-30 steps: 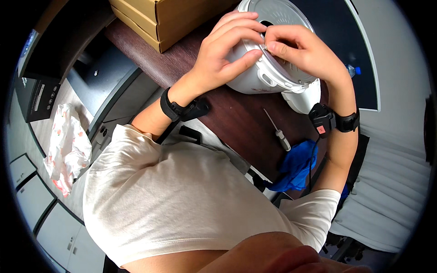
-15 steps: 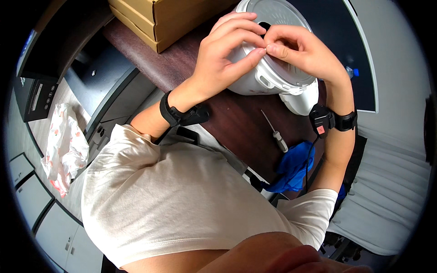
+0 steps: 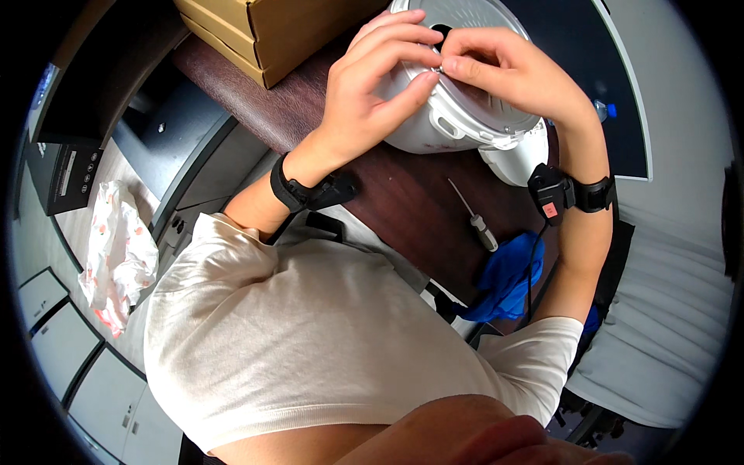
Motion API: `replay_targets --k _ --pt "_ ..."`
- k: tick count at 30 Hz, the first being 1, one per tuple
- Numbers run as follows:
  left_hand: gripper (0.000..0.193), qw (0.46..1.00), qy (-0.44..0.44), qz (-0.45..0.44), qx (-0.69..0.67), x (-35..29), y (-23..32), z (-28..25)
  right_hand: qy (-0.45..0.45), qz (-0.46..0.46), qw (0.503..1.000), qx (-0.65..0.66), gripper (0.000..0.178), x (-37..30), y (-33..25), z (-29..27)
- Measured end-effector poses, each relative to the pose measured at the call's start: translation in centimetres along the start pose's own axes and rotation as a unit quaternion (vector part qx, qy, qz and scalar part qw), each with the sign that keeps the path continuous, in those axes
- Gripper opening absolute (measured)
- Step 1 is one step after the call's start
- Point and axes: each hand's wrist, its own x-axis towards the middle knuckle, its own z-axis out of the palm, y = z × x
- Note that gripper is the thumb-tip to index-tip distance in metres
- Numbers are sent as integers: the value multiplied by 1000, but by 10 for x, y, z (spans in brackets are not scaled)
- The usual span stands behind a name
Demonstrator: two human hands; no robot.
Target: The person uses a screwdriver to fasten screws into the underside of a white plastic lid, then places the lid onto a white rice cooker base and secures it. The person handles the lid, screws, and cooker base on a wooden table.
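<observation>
A white, rounded appliance point(image 3: 422, 132) with a grey panel on top, much like a rice cooker, stands at the far side of the brown table. My left hand point(image 3: 380, 81) lies over its left rim, fingers stretched and apart. Over the panel, my right hand point(image 3: 511, 77) has thumb and forefinger pinched together. A tiny silvery bit shows at those fingertips, too small to name, close to my left thumb. Beside the fingers is a dark opening in the panel. A screwdriver point(image 3: 482, 231) with a pale handle rests on the table, nearer to me.
A cardboard box point(image 3: 302, 39) stands at the far left of the table point(image 3: 411, 209). Blue cloth point(image 3: 508, 275) lies by the near right edge. A cable runs down from my right wrist's black device point(image 3: 550, 194). A white plastic bag point(image 3: 116, 248) is off to the left.
My right hand's pinched fingertips have shifted slightly left and up, and a small silvery bit now shows there. My left thumb has drawn a little away from them. The whole view has shifted slightly.
</observation>
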Motion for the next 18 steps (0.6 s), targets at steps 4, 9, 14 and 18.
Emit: replay_targets --k 4,9,14,18 --pt "20 1000 -7 -9 -13 -2 1 -1 -16 34 999 -10 23 -1 -7 0" --pt "21 1000 -16 9 -2 -1 -2 -3 -1 12 1000 -22 22 -1 -7 1" --pt "21 1000 -6 21 1 -2 -5 -1 -4 31 999 -15 22 0 -7 1" --pt "22 1000 4 27 -1 -3 -6 1 4 47 999 8 24 2 -19 1"
